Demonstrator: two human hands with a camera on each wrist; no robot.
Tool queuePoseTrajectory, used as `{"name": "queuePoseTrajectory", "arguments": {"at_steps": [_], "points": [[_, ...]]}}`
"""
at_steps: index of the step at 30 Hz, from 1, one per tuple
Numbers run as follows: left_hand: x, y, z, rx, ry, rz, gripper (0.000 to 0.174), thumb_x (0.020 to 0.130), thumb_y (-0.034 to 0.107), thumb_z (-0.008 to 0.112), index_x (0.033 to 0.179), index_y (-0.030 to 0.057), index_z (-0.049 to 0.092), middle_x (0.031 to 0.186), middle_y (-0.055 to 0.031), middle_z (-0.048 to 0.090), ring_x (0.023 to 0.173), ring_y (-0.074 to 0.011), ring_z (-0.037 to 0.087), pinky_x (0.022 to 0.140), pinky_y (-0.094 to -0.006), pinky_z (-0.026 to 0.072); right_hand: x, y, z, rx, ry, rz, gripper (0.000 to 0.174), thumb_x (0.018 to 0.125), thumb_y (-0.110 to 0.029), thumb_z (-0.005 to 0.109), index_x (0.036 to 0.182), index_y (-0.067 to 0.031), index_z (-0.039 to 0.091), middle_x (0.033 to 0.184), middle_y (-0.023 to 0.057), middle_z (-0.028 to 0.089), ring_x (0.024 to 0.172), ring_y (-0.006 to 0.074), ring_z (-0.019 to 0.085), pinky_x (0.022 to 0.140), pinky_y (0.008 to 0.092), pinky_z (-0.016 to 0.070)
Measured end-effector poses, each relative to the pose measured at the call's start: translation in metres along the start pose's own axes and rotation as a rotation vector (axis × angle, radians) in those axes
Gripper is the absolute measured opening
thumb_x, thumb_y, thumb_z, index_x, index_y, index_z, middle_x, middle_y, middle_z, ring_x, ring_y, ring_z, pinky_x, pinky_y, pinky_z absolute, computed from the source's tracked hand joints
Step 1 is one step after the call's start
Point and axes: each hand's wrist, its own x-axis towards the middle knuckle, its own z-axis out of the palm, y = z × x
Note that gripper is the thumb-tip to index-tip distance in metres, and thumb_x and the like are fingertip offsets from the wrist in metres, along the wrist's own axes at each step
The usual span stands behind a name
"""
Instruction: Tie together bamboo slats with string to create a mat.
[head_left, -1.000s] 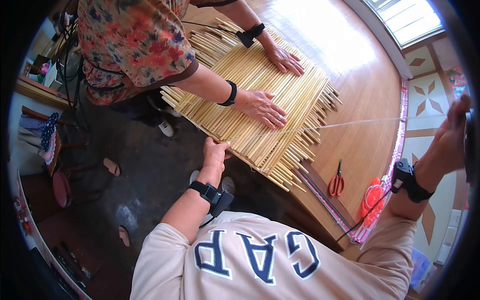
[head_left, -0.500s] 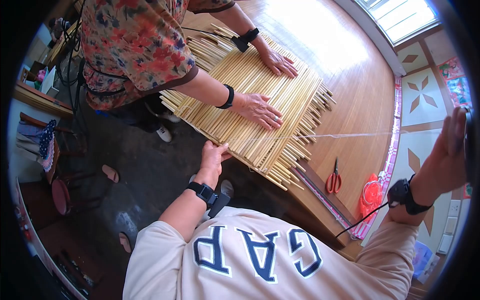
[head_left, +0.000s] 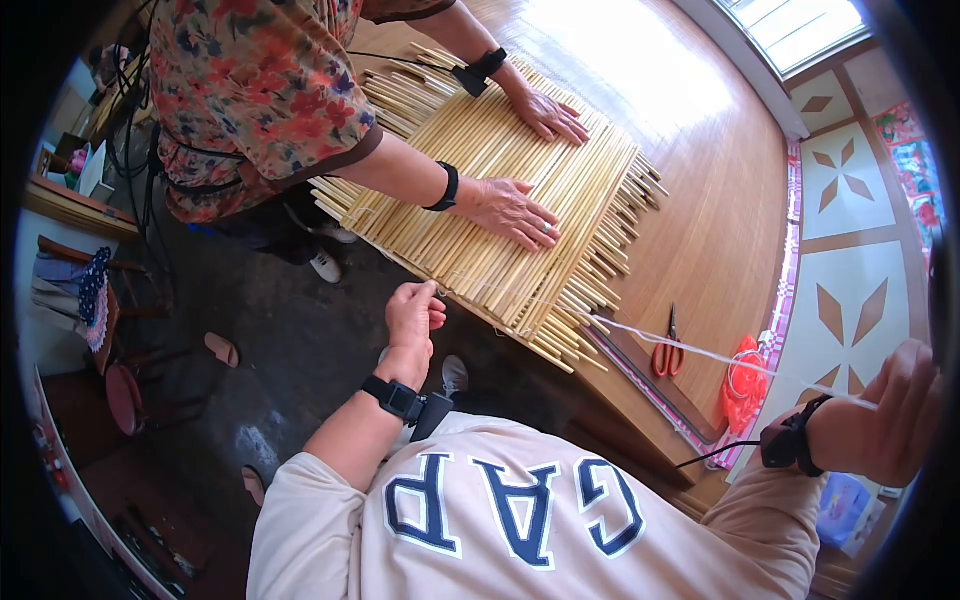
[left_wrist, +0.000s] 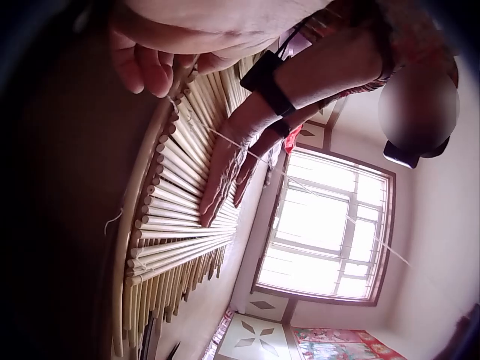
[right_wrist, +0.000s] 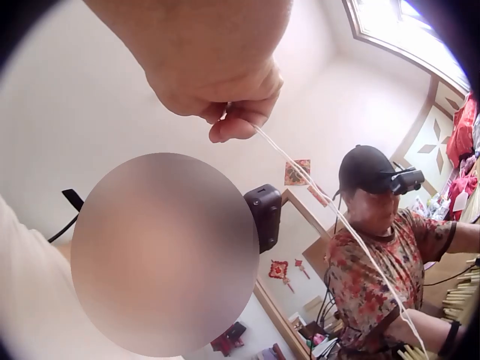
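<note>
A mat of pale bamboo sticks (head_left: 520,210) lies on the wooden table (head_left: 700,200). A thin white string (head_left: 700,352) runs from the mat's near edge to my right hand (head_left: 900,412), low at the right. In the right wrist view my fingertips (right_wrist: 234,120) pinch this string (right_wrist: 330,202). My left hand (head_left: 415,312) is curled at the mat's near edge. Its fingers (left_wrist: 150,67) sit by the stick ends (left_wrist: 176,210), where the string (left_wrist: 247,150) starts. Another person's two hands (head_left: 505,210) (head_left: 548,112) press flat on the mat.
Red-handled scissors (head_left: 667,345) and an orange bag (head_left: 742,380) lie near the table's front right corner. The other person, in a flowered shirt (head_left: 260,90), stands at the table's left side. The floor (head_left: 290,360) beside it is dark. A window (head_left: 800,30) is beyond.
My right hand has dropped from high on the right to low on the right, bringing the string down with it. My left hand has come off the mat's edge and curled.
</note>
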Motion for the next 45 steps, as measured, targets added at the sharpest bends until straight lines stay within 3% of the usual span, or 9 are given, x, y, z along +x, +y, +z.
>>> {"name": "queuePoseTrajectory", "arguments": {"at_steps": [6,10,12,18,23,26,30,35,45], "points": [[-0.018,0.027,0.017,0.177,-0.344,-0.144,0.019,0.082,0.022,0.058,0.075,0.0050,0.055,0.053,-0.0029,0.054,0.036,-0.0052,0.044,0.035,-0.0171,0.0369,0.001,-0.001,0.005,0.144,-0.155,0.111,0.022,0.090,-0.018,0.048,0.099,0.0016,0.045,0.055,0.0098,0.049,0.044,0.0180,0.047,0.033,0.0266,0.0370],[0.001,-0.002,0.022,0.266,-0.188,0.228,0.013,0.076,0.011,0.064,0.085,0.0044,0.058,0.053,-0.0028,0.054,0.043,-0.0070,0.049,0.039,-0.0200,0.0382,-0.005,0.017,0.003,0.113,0.069,-0.133,0.023,0.092,-0.023,0.044,0.099,-0.0019,0.049,0.070,0.0112,0.054,0.046,0.0150,0.042,0.034,0.0239,0.0328],[-0.002,-0.001,0.021,0.678,-0.158,0.782,0.023,0.071,0.010,0.066,0.093,0.0071,0.060,0.053,-0.0024,0.054,0.045,-0.0118,0.052,0.045,-0.0260,0.0414,0.003,0.029,-0.023,-0.006,0.201,-0.261,0.023,0.092,-0.026,0.044,0.094,-0.0041,0.052,0.074,0.0115,0.055,0.046,0.0115,0.040,0.034,0.0206,0.0275],[0.017,0.004,0.025,0.750,-0.028,0.779,0.010,0.071,0.017,0.064,0.078,0.0095,0.064,0.062,-0.0086,0.059,0.056,-0.0242,0.057,0.052,-0.0333,0.0438,0.040,0.106,-0.101,-0.805,0.701,-0.132,0.014,0.089,-0.014,0.048,0.096,-0.0031,0.054,0.077,0.0000,0.050,0.062,0.0058,0.042,0.057,0.0183,0.0351],[0.024,0.015,0.024,0.760,-0.022,0.826,0.010,0.073,0.019,0.063,0.075,0.0095,0.063,0.063,-0.0097,0.060,0.059,-0.0270,0.059,0.054,-0.0351,0.0451,-0.008,0.266,-0.072,-0.505,0.220,0.555,0.014,0.086,-0.009,0.051,0.099,-0.0085,0.057,0.083,0.0005,0.054,0.068,0.0078,0.050,0.064,0.0209,0.0433],[0.028,0.024,0.021,0.719,-0.001,0.734,0.010,0.072,0.018,0.063,0.074,0.0087,0.063,0.061,-0.0093,0.060,0.057,-0.0256,0.059,0.053,-0.0336,0.0449,-0.051,0.358,-0.007,-0.642,-0.219,0.119,0.012,0.071,0.004,0.060,0.076,-0.0062,0.057,0.076,0.0031,0.051,0.070,0.0181,0.053,0.069,0.0297,0.0458],[0.031,0.029,0.011,0.752,0.027,0.703,0.009,0.070,0.017,0.065,0.073,0.0085,0.063,0.059,-0.0079,0.059,0.054,-0.0236,0.058,0.052,-0.0329,0.0445,-0.079,0.390,0.050,-0.886,-0.305,0.444,0.006,0.076,-0.016,0.056,0.079,-0.0102,0.056,0.080,0.0101,0.049,0.075,0.0302,0.056,0.064,0.0389,0.0437],[0.030,0.033,0.009,0.780,0.035,0.682,0.010,0.069,0.012,0.067,0.073,0.0048,0.063,0.055,-0.0039,0.056,0.049,-0.0114,0.052,0.050,-0.0260,0.0423,-0.077,0.407,0.062,-1.019,-0.225,0.396,0.007,0.074,-0.013,0.054,0.079,-0.0099,0.056,0.079,0.0116,0.049,0.067,0.0301,0.058,0.058,0.0399,0.0451],[0.032,0.035,0.015,0.740,0.023,0.714,0.009,0.069,0.016,0.066,0.070,0.0084,0.061,0.057,-0.0067,0.057,0.053,-0.0236,0.056,0.052,-0.0335,0.0440,-0.063,0.405,0.046,-1.068,-0.399,0.222,0.007,0.066,-0.016,0.054,0.068,-0.0105,0.057,0.074,0.0079,0.050,0.074,0.0238,0.054,0.064,0.0368,0.0422]]}}
